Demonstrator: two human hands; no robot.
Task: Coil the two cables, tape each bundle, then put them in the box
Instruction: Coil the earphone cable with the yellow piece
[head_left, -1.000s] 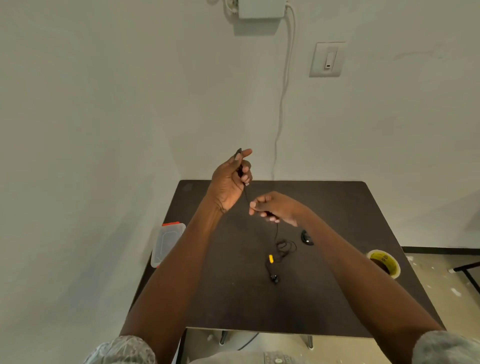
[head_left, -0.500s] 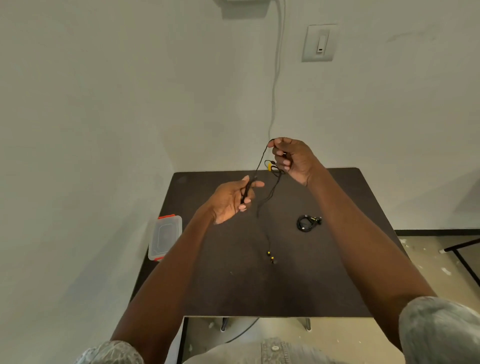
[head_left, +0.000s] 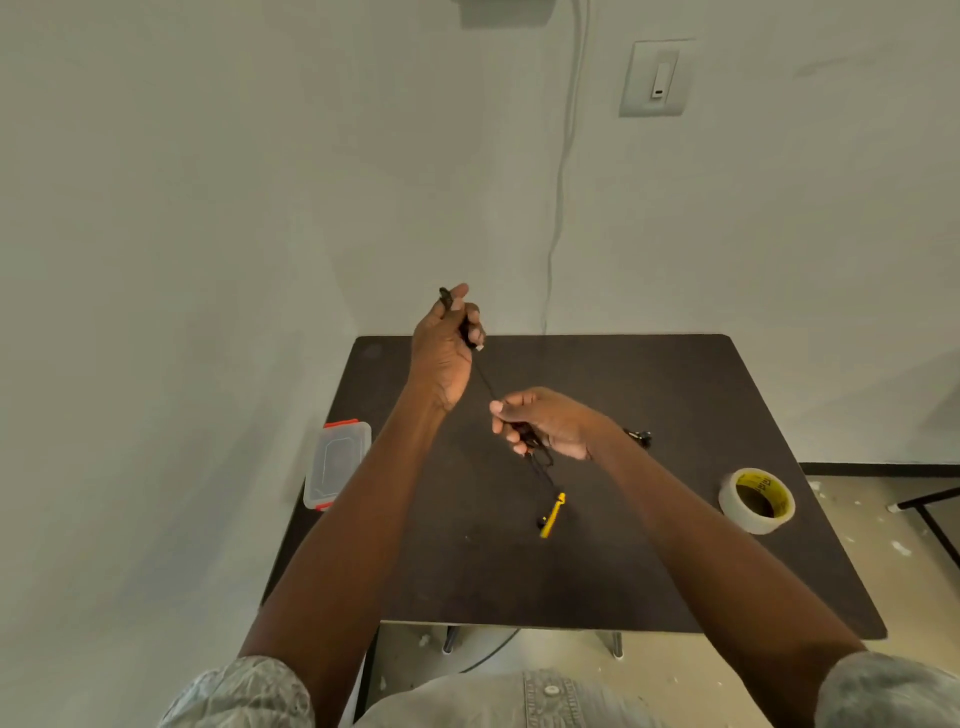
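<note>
Cable (head_left: 485, 382) runs taut above the desk (head_left: 675, 545) between both hands: the left hand (head_left: 444, 345) grips one end, raised at eleven o'clock, and the right hand (head_left: 545, 423) pinches the loose loops, whose yellow-tipped tail (head_left: 551, 514) dangles toward six. The second cable (head_left: 640, 435) lies at two o'clock. Tape roll (head_left: 757, 500) sits at three, box (head_left: 336, 464) at nine. The thin loops could slip from the pinch and tangle.
</note>
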